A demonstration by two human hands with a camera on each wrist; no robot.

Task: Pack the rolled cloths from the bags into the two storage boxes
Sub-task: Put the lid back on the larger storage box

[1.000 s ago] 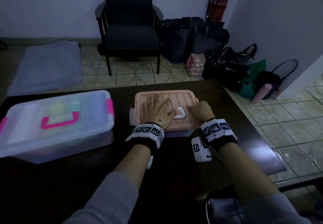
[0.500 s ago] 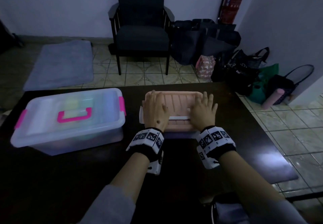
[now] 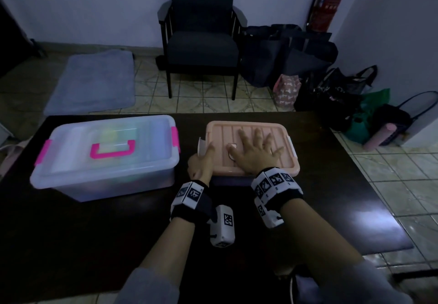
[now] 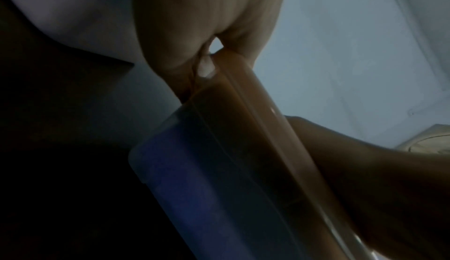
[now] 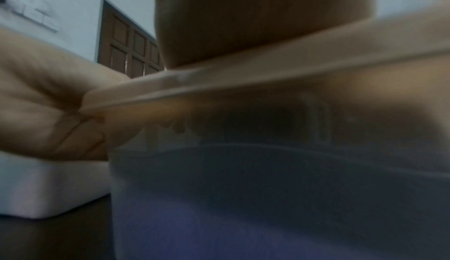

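Observation:
A small box with a peach lid (image 3: 248, 130) sits mid-table, its bluish body (image 4: 194, 177) below the lid's rim. My right hand (image 3: 256, 149) lies flat on the lid with fingers spread, partly covering the white handle (image 3: 233, 146). My left hand (image 3: 202, 161) grips the lid's near left corner, thumb on top, beside the flared white clasp (image 3: 201, 146). In the right wrist view the left fingers (image 5: 60, 125) curl under the lid's edge (image 5: 219, 83). A large clear box (image 3: 104, 161) with pink clasps stands closed at left, pale cloth shapes (image 3: 113, 135) blurred inside.
Dark table (image 3: 94, 232) with an edge at right. Beyond it on the tiled floor are a dark armchair (image 3: 201, 42), several bags (image 3: 286, 52), a grey mat (image 3: 92, 80) and a fire extinguisher (image 3: 328, 2).
Half a second ago both hands lay flat on the peach lid. The left hand has dropped to the near left corner and gripped it; the right has slid to the lid's middle.

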